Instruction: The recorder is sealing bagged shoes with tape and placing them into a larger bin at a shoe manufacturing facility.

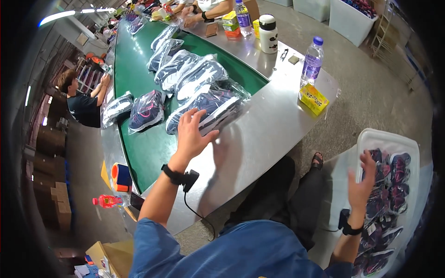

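My left fingers [187, 119] hid part of the nearest bagged shoes [214, 105], glare on the plastic masked their details, my right fingers [367, 164] covered a stretch of the white bin [388, 135], whose near end the lower edge cut off, and the top edge took the head of a person in white [215, 9].

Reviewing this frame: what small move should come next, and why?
Probably close the left hand around the nearest bagged shoes: its spread fingers lie at the bag's near edge, not gripping it, while the right hand looks open and empty over the white bin.
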`<state>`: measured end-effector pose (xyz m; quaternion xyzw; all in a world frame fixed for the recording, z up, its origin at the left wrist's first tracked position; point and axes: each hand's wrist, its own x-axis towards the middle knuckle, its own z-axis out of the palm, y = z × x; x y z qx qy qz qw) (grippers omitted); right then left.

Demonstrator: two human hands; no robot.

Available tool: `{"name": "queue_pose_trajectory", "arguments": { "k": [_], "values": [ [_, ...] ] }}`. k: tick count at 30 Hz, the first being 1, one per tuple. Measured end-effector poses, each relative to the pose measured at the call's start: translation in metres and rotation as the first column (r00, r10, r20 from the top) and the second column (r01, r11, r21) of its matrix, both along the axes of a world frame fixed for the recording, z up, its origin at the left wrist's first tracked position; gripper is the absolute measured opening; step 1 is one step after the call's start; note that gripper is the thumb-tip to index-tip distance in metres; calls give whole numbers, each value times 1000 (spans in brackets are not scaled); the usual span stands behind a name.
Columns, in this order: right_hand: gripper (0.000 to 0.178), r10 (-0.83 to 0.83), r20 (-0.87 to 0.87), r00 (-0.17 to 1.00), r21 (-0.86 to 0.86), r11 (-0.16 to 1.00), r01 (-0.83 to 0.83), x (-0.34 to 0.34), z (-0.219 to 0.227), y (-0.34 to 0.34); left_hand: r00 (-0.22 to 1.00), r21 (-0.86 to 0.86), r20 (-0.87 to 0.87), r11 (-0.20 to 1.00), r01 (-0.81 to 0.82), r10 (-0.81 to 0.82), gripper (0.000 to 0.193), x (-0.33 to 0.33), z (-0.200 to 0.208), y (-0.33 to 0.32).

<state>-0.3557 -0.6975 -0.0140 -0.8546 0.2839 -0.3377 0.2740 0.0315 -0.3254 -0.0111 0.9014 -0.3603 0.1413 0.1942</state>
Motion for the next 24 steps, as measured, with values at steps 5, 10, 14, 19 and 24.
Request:
{"name": "queue_pose_trajectory", "arguments": {
  "k": [5, 10, 14, 19, 24],
  "values": [
    [65, 222, -1, 975, 8, 975, -222, 81, 12, 35, 996, 208, -64, 977, -55, 69, 74, 44, -24, -21],
    [60, 371, 22, 928, 12, 928, -372, 108, 13, 50, 963, 267, -244, 947, 177, -111, 62, 87, -4, 2],
    [56, 365, 9, 931, 93, 927, -364, 104, 8, 51, 958, 137, -90, 950, 281, -271, 46, 61, 56, 40],
    [55, 432, 67, 899, 135, 889, -437, 134, 2, 62, 891, 105, 34, 888, 448, -453, 46, 8, 59, 78],
    [60, 683, 19, 730, 393, 666, -634, 175, 3, 118, 973, 55, 58, 973, 222, -225, 58, -60, -22, 102]
  ]
}}
